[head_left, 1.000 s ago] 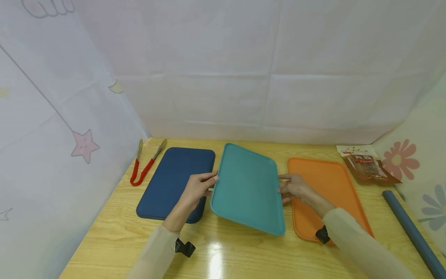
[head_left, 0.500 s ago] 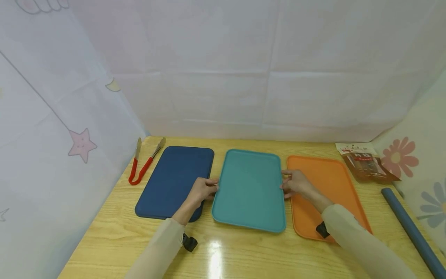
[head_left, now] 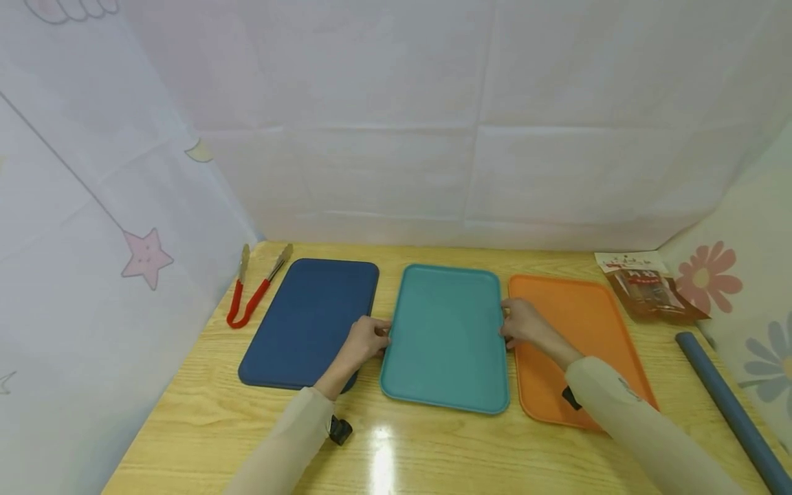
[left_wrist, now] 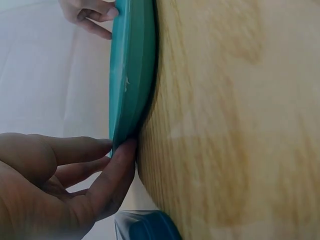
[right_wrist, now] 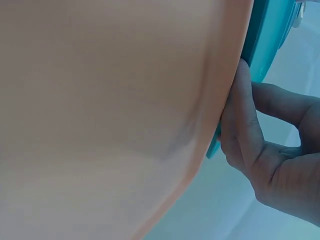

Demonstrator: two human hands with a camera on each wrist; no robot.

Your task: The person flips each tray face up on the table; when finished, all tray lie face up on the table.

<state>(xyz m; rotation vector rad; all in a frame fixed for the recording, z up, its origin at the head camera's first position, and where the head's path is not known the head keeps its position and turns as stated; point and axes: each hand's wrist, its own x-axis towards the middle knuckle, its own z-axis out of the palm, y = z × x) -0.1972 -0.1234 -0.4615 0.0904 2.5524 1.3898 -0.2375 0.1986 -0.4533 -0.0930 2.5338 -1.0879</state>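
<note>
A teal tray (head_left: 447, 337) lies flat on the wooden table between the two other trays. My left hand (head_left: 368, 338) pinches its left rim; in the left wrist view the thumb and fingers of that hand (left_wrist: 65, 180) meet at the edge, close to the table. On the opposite side, my right hand (head_left: 522, 324) holds the right rim, fingertips reaching into the gap beside the orange tray (head_left: 575, 309). The right wrist view shows those fingers of the hand (right_wrist: 270, 135) against the teal edge. A dark blue tray (head_left: 315, 316) lies left of the teal one, partly behind my left hand.
Red-handled tongs (head_left: 250, 295) lie spread at the far left. At the back right is a brown and white food package (head_left: 650, 285). A grey-blue roll (head_left: 730, 399) lies along the right side. Printed white cloth (head_left: 383, 137) walls in the back and both sides.
The teal tray was tilted up between both hands; it came down level onto the table, then shifted slightly right and straightened. Both hands stayed on its rims.
</note>
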